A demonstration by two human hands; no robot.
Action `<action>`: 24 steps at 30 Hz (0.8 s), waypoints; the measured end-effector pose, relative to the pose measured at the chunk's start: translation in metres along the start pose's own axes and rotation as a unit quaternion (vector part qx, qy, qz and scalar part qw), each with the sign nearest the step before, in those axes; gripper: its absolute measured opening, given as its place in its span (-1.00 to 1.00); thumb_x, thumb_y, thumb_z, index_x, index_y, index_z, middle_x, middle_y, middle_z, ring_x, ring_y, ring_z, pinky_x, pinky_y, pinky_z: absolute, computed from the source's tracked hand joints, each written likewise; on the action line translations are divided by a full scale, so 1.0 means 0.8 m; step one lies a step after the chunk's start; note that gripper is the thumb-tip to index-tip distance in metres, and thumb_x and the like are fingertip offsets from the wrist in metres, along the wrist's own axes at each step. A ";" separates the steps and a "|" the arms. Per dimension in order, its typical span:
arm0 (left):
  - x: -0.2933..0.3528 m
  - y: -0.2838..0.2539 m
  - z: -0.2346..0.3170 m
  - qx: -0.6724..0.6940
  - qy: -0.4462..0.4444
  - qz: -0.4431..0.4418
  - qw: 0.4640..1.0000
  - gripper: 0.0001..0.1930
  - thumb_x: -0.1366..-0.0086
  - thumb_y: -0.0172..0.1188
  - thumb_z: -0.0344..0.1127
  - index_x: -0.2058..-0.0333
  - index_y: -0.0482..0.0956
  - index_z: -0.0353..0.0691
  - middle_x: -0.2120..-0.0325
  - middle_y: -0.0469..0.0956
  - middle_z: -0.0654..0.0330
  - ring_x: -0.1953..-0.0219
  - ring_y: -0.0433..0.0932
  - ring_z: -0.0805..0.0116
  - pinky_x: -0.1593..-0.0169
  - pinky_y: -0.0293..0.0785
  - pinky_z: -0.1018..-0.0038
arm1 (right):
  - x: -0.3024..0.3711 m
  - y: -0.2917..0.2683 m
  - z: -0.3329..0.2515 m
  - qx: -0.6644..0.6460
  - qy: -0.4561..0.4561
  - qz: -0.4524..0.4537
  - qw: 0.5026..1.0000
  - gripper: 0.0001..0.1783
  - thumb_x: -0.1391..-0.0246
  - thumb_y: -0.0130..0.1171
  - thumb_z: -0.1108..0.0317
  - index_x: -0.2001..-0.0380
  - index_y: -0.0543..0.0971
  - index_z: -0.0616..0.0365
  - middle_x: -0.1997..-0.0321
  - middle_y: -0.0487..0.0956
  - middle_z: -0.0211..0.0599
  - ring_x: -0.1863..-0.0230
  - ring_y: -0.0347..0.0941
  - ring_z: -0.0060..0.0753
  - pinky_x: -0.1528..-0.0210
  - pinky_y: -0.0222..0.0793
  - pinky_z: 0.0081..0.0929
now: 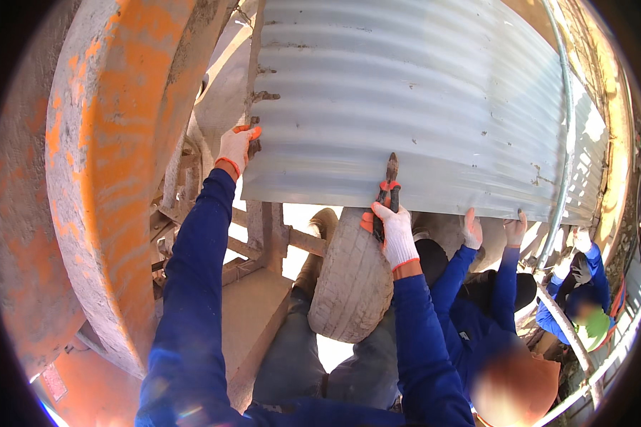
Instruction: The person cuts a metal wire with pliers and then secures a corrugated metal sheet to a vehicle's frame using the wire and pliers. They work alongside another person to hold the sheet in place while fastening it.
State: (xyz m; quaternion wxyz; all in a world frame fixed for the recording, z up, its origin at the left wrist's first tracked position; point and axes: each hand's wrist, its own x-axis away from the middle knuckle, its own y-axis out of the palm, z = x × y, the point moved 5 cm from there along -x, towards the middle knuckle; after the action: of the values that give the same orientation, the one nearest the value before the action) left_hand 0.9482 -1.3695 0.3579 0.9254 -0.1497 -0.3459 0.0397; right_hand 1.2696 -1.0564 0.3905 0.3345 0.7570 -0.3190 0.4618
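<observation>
A grey corrugated metal sheet [377,85] slopes up in front of me. With its orange-tipped white glove, my left hand [235,151] is closed around the sheet's left edge, next to a dark, rough piece. My right hand [397,233], gloved alike, is wrapped around pliers [389,186] with red and black handles. Their dark jaws point upward over the sheet's lower part, and whether they touch it I cannot tell. To the right, a co-worker's two gloved hands [493,229] are at the same lower edge.
Left of me rises a large, scuffed orange metal part [121,156]. A worn tyre [352,285] stands below the sheet, beside a dusty box-like block [256,320]. At right are a pale bent pole [567,142], the near co-worker's orange headwear [523,381] and another person [584,306].
</observation>
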 end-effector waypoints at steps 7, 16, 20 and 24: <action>-0.006 -0.004 -0.021 -0.106 0.063 0.013 0.992 -0.58 -0.29 0.48 -0.33 -0.01 0.64 -0.52 0.15 0.73 0.06 0.13 0.65 0.39 0.00 0.54 0.44 | 0.001 0.001 -0.017 0.118 0.072 -0.071 0.988 -0.73 -0.28 0.34 0.37 0.05 0.59 0.27 0.27 0.68 -0.19 0.37 0.71 -0.27 0.36 0.72 -0.29; 0.044 0.002 0.005 -0.313 0.143 0.096 0.934 -0.32 -0.19 0.52 0.00 -0.12 0.62 -0.42 0.15 0.74 -0.03 0.08 0.72 0.14 -0.08 0.57 0.30 | 0.002 0.081 -0.112 0.515 -0.355 -0.012 0.780 -0.52 -0.22 0.27 0.40 -0.21 0.54 0.14 0.16 0.69 0.09 0.08 0.65 0.26 0.03 0.53 -0.01; 0.086 0.009 0.035 -0.344 0.176 0.150 0.910 -0.27 -0.24 0.47 0.00 -0.26 0.52 -0.34 -0.05 0.66 -0.06 -0.13 0.63 0.03 -0.25 0.49 0.21 | -0.056 0.097 -0.062 0.597 -0.416 -0.049 0.684 -0.52 -0.25 0.26 0.38 -0.24 0.53 0.09 0.09 0.71 0.11 0.02 0.65 0.26 -0.06 0.54 0.03; 0.156 -0.030 0.023 -0.420 0.255 0.188 0.850 -0.32 -0.27 0.42 -0.11 -0.29 0.48 -0.30 -0.23 0.51 -0.08 -0.32 0.45 -0.03 -0.40 0.31 0.10 | -0.058 0.109 -0.050 0.640 -0.331 -0.065 0.690 -0.50 -0.26 0.24 0.39 -0.27 0.52 0.05 0.06 0.72 0.12 -0.04 0.63 0.24 -0.13 0.54 0.03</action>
State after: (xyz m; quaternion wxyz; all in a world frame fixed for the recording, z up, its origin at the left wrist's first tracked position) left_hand 1.0303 -1.3656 0.4567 0.8049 -0.5911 -0.0468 0.0243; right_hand 1.1637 -1.0662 0.3812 -0.3295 0.9102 0.0144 0.2505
